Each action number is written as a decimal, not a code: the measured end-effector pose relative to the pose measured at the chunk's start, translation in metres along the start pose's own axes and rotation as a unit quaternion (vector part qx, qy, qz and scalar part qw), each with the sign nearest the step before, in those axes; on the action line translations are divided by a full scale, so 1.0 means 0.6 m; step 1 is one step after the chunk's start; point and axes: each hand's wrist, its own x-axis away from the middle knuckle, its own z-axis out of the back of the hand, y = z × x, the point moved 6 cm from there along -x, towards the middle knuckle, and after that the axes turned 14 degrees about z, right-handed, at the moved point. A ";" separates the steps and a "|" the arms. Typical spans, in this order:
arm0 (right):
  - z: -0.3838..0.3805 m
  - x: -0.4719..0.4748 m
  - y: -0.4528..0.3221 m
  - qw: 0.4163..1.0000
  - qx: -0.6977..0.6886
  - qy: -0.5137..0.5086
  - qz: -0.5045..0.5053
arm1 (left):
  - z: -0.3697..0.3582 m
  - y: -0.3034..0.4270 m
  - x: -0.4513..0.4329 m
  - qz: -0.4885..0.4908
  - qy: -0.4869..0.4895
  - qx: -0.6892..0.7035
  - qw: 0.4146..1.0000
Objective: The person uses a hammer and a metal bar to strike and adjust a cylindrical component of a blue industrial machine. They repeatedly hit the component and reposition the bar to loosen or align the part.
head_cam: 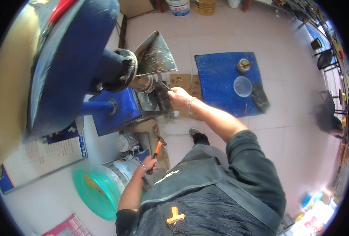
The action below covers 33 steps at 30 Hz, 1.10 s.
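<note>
My left hand [149, 164] is closed around the black lower grip of a claw hammer [157, 147] with an orange handle, its head pointing away from me. My right hand [179, 96] grips a thin dark metal tool [163, 85], whose far end reaches towards the outlet of a blue machine; whether it touches cannot be told. Above that outlet a metal hopper [156, 56] with bits stuck to its inside is fixed to the machine's round housing [121, 70]. Below is a metal cylinder [143, 83]. Flattened cardboard [180, 79] lies on the floor beside my right hand.
A blue mat [221, 70] on the tiled floor carries a jar [243, 65], a clear plastic bowl [242, 86] and a dark glove [260, 98]. An electric motor [126, 142] and a green basin [96, 203] stand near my left arm. Large blue machine parts [71, 65] rise at upper left.
</note>
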 end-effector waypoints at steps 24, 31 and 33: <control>-0.038 -0.005 0.004 0.997 0.014 0.021 0.076 | -0.313 0.529 -0.298 -0.204 -0.139 -0.025 0.969; -0.049 -0.010 0.029 0.991 -0.008 0.033 0.132 | -0.374 0.569 -0.359 -0.176 -0.137 -0.003 0.975; -0.048 -0.011 0.034 0.991 -0.023 0.032 0.130 | -0.384 0.573 -0.370 -0.175 -0.144 -0.002 0.974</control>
